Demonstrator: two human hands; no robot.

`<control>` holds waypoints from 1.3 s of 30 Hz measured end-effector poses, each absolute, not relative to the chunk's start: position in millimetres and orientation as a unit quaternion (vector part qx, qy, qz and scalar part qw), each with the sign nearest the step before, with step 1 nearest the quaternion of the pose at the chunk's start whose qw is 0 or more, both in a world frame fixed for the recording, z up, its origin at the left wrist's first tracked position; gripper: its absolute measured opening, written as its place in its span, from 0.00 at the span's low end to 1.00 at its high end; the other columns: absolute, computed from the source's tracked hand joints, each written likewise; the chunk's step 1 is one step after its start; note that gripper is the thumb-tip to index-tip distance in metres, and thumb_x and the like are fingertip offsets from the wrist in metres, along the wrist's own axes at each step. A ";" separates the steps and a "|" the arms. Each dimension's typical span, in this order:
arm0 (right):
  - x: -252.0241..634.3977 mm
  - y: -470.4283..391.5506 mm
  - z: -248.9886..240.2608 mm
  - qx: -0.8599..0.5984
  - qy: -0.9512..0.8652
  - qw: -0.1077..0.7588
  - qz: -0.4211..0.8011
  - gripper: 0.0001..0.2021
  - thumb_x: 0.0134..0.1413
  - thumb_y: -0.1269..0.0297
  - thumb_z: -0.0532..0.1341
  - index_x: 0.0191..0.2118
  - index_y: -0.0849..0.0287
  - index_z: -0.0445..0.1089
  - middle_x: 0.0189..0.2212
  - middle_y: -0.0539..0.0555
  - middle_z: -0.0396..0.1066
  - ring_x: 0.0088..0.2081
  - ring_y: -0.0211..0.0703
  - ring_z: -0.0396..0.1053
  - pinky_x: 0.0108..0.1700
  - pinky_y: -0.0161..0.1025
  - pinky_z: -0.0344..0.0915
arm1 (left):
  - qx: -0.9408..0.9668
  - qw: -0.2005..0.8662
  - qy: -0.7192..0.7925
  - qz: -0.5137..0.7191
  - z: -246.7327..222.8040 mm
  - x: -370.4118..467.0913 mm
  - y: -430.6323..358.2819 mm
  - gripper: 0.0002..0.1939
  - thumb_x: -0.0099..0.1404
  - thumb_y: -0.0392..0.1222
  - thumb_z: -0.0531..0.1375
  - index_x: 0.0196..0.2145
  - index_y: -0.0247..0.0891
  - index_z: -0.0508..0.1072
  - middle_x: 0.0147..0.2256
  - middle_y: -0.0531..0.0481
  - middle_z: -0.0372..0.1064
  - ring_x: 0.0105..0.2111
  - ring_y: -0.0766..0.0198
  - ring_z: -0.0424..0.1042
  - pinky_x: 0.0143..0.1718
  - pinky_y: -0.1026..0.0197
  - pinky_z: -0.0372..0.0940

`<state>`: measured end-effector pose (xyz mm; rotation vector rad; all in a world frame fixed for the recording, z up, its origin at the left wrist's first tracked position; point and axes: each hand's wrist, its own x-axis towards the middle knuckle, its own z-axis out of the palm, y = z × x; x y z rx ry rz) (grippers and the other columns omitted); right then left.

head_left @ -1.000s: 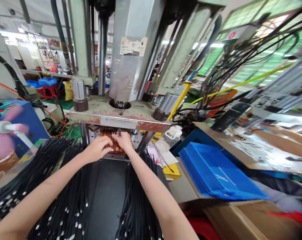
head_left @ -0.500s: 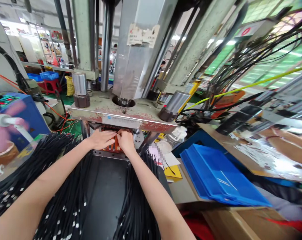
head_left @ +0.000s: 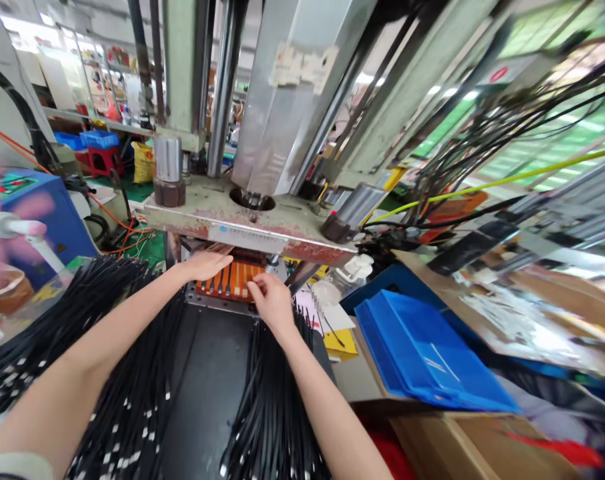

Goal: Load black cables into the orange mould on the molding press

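Under the press plate, an orange-brown mould [head_left: 239, 273] with parallel grooves holds several dark cable ends along its front edge. My left hand [head_left: 208, 265] reaches over the mould's left part, fingers stretched out together; their tips lie partly under the plate. At the mould's right front corner is my right hand [head_left: 275, 301], with thumb and fingers curled together. Whatever they pinch, if anything, is too small to make out. Black cables with pale metal ends lie in a left bundle [head_left: 132, 400] and a right bundle [head_left: 275, 407], beside and beneath my forearms.
Overhead, the heavy press plate [head_left: 252, 230] spans the mould. Between the bundles runs a black table surface [head_left: 207, 380]. Blue trays [head_left: 427, 353] and a cardboard box [head_left: 462, 447] stand at right. A blurred pink fan [head_left: 12, 225] is at left.
My right hand has moved right and towards me, away from my left hand, uncovering more of the mould. My left hand has shifted slightly back. A co-worker's arm at right has left view.
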<state>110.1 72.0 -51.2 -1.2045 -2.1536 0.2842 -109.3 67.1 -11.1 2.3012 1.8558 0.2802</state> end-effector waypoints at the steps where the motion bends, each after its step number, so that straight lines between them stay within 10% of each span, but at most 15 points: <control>1: 128.9 60.5 -55.8 -0.486 -0.818 0.296 0.082 0.10 0.62 0.61 0.55 0.37 0.60 0.71 0.34 0.56 0.72 0.36 0.43 0.71 0.41 0.37 0.63 | 0.788 0.071 0.602 0.112 -16.7 -110.8 47.4 0.25 0.72 0.49 0.40 0.60 0.39 0.62 0.59 0.42 0.62 0.59 0.56 0.60 0.58 0.52 0.54; 8: 196.2 19.3 -83.6 -0.624 -0.780 -0.038 0.024 0.18 0.61 0.52 0.56 0.31 0.61 0.73 0.28 0.64 0.75 0.33 0.56 0.75 0.33 0.41 0.61 | 0.775 -0.016 0.631 0.044 -64.6 -96.1 -61.2 0.19 0.66 0.52 0.54 0.39 0.33 0.75 0.39 0.35 0.71 0.44 0.46 0.68 0.46 0.47 0.63; 20: 185.4 8.3 -66.1 -0.505 -0.705 0.345 0.358 0.15 0.52 0.50 0.59 0.35 0.59 0.67 0.21 0.50 0.71 0.22 0.39 0.65 0.28 0.36 0.60 | 0.691 0.114 0.713 0.014 -79.1 -91.6 -42.6 0.12 0.61 0.36 0.54 0.40 0.31 0.74 0.42 0.35 0.73 0.45 0.47 0.72 0.44 0.50 0.66; 31: 135.8 -26.7 -41.1 -0.347 -0.758 0.316 0.453 0.08 0.57 0.62 0.57 0.33 0.60 0.71 0.21 0.47 0.67 0.23 0.34 0.61 0.29 0.32 0.58 | 0.716 0.304 0.571 0.261 -41.7 -90.8 -43.3 0.06 0.65 0.40 0.50 0.35 0.38 0.64 0.32 0.51 0.70 0.31 0.65 0.70 0.35 0.62 0.64; 39: 150.4 -17.5 -46.4 -0.400 -0.743 0.347 0.409 0.10 0.57 0.61 0.57 0.33 0.61 0.71 0.22 0.49 0.68 0.23 0.35 0.61 0.27 0.32 0.57 | 0.771 0.151 0.613 0.082 -67.0 -44.0 -31.6 0.15 0.65 0.50 0.56 0.43 0.35 0.70 0.44 0.41 0.68 0.47 0.51 0.68 0.48 0.52 0.63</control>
